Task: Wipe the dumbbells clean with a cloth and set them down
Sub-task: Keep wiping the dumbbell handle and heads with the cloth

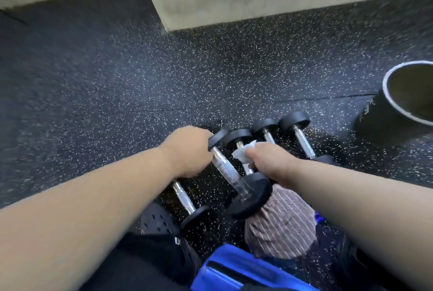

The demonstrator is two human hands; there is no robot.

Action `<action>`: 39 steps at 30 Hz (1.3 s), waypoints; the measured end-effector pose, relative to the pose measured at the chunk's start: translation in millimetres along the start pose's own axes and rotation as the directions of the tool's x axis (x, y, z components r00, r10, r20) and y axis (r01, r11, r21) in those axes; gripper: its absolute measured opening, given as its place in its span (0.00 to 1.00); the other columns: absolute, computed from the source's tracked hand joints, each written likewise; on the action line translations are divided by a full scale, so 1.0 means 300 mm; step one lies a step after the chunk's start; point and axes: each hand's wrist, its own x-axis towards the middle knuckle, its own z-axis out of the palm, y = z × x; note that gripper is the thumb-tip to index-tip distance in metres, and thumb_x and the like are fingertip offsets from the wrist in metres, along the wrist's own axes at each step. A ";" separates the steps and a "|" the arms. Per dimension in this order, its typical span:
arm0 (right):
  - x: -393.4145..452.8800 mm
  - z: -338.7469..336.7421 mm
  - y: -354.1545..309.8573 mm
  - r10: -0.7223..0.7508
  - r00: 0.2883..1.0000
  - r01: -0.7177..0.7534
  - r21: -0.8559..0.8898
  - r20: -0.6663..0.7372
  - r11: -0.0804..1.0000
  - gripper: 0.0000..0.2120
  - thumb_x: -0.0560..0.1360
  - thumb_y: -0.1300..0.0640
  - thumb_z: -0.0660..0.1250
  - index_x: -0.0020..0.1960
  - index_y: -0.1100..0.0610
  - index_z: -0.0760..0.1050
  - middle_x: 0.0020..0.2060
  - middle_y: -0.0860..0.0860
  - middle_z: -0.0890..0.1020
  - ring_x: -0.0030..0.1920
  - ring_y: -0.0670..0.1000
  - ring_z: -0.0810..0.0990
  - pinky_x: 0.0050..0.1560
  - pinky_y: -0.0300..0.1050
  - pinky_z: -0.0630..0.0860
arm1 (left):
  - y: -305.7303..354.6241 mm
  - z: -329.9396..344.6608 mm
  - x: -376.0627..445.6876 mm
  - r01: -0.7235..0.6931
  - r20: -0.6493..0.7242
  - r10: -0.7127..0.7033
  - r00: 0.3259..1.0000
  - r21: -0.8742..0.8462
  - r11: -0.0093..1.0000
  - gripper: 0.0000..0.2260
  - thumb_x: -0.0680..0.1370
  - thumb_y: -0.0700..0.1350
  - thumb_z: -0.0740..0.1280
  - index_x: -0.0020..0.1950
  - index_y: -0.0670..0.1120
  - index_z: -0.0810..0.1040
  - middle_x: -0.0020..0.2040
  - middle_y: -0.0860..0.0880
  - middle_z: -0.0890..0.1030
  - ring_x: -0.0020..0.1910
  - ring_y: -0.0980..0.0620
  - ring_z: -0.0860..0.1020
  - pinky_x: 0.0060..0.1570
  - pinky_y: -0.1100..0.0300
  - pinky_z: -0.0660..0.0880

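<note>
Your fingers are hiding behind both hands, blur everywhere.
Your left hand (187, 150) is gripping a black-headed chrome-handled dumbbell (228, 171); right hand (269, 159) is pinching a white crumpled cloth (243, 153), over black speckled rubber flooring (140, 75).

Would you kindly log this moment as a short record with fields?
left hand: grips the far end of the tilted dumbbell
right hand: holds the white cloth
dumbbells lying on the floor: at least four, side by side
other: black cylinder at right, striped fabric near the camera
</note>
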 end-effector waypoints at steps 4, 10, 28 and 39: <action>-0.156 0.008 -0.089 -0.142 0.988 0.108 0.364 0.067 0.925 0.11 0.83 0.55 0.62 0.43 0.52 0.78 0.43 0.54 0.81 0.44 0.54 0.79 0.50 0.53 0.78 | 0.120 -0.142 -0.211 -0.064 -0.159 0.059 0.986 -0.031 0.997 0.08 0.83 0.53 0.65 0.46 0.53 0.77 0.40 0.55 0.81 0.40 0.52 0.79 0.45 0.52 0.78; -0.320 -0.010 -0.039 -0.270 0.946 0.134 0.546 0.178 0.827 0.14 0.76 0.45 0.72 0.51 0.57 0.83 0.45 0.62 0.81 0.42 0.63 0.77 0.42 0.53 0.76 | 0.213 -0.131 -0.356 -0.109 -0.252 0.084 0.964 -0.085 0.990 0.03 0.82 0.53 0.67 0.51 0.56 0.78 0.43 0.57 0.82 0.45 0.51 0.80 0.47 0.52 0.77; -0.326 0.114 0.154 -0.109 0.975 0.166 0.300 -0.196 0.939 0.13 0.82 0.61 0.62 0.39 0.55 0.74 0.38 0.52 0.79 0.40 0.51 0.75 0.42 0.47 0.70 | 0.373 0.124 -0.224 -0.156 -0.184 0.150 0.971 -0.018 0.988 0.08 0.83 0.50 0.67 0.60 0.48 0.77 0.59 0.45 0.84 0.59 0.38 0.82 0.49 0.52 0.68; -0.245 0.066 0.216 -0.034 0.999 0.042 0.567 -0.026 0.823 0.03 0.71 0.58 0.68 0.39 0.55 0.76 0.36 0.53 0.75 0.37 0.52 0.72 0.41 0.47 0.71 | 0.330 0.120 -0.188 -0.166 -0.123 0.159 0.980 -0.047 0.985 0.05 0.83 0.51 0.66 0.53 0.50 0.74 0.55 0.47 0.84 0.55 0.40 0.82 0.46 0.53 0.68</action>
